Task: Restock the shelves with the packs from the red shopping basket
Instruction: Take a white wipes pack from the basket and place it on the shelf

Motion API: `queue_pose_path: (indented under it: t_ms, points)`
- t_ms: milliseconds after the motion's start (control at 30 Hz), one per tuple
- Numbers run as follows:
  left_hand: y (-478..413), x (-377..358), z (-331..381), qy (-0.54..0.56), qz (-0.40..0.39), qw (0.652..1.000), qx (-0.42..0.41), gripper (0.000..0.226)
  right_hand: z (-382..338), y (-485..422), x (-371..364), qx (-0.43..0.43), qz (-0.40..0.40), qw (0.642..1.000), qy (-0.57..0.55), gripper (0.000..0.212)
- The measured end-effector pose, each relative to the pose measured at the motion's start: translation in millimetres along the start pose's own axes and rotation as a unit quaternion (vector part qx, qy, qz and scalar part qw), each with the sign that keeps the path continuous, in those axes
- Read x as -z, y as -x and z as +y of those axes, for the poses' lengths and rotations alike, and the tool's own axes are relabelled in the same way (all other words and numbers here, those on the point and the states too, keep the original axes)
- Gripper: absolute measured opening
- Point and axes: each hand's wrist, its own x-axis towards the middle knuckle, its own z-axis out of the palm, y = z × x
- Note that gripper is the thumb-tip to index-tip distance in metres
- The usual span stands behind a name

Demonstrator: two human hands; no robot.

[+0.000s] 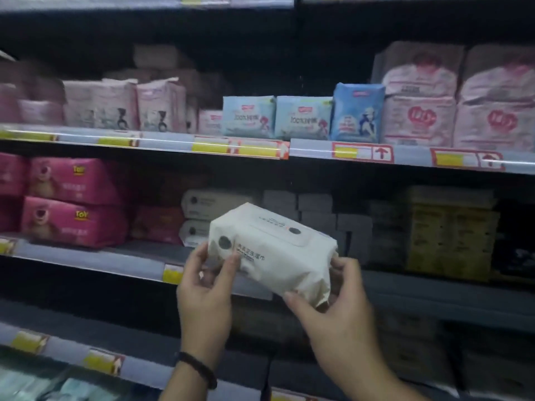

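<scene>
A cream-white pack of wet wipes (275, 250) with a flip lid and a dark round logo is held in the air in front of the middle shelf (86, 263). My left hand (205, 296) grips its left end, thumb on the front. My right hand (338, 311) holds its right end from below and behind. Two matching cream packs (199, 215) lie stacked deeper on the same shelf, just behind the held pack. The red shopping basket is out of view.
Pink packs (72, 198) are stacked at the left of the middle shelf, grey boxes (315, 209) and a yellowish carton (448, 227) at its right. The upper shelf (289, 147) carries pink and blue packs. A lower shelf (72, 354) with pale packs runs below.
</scene>
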Motion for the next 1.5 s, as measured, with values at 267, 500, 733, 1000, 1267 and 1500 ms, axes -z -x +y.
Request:
queue_pose_path:
  t_ms: [267, 500, 733, 1000, 1267, 1500]
  points:
    - [-55.8, 47.9, -44.8, -0.149, 0.068, 0.986, -0.031, 0.039, 9.2, -48.1, -105.8, 0.054, -0.027, 0.994, 0.094, 0.058]
    - [-57.4, 60.5, -78.7, -0.503, -0.01, 0.864, -0.032, 0.064, 16.8, -52.1, -134.8, 0.009, -0.066, 0.965, 0.255, 0.057]
    - [-58.9, 60.7, -80.9, -0.434, 0.042, 0.9, -0.025, 0.049, 7.7, -51.7, -152.1, 0.02, -0.098, 0.923, 0.373, 0.063]
    - [-56.9, 63.7, -78.7, -0.465, -0.018, 0.885, 0.009, 0.062, 7.7, -59.4, -158.8, 0.0, -0.143, 0.914, 0.38, 0.057]
    - [-23.5, 61.4, -49.6, -0.404, -0.006, 0.915, -0.003, 0.054, -7.1, -60.3, -95.5, 0.009, -0.268, 0.916, 0.299, 0.066]
    - [45.5, 11.2, -16.4, -0.343, -0.186, 0.918, 0.071, 0.006, -25.1, -27.7, 1.5, 0.052, -0.276, 0.897, 0.341, 0.043]
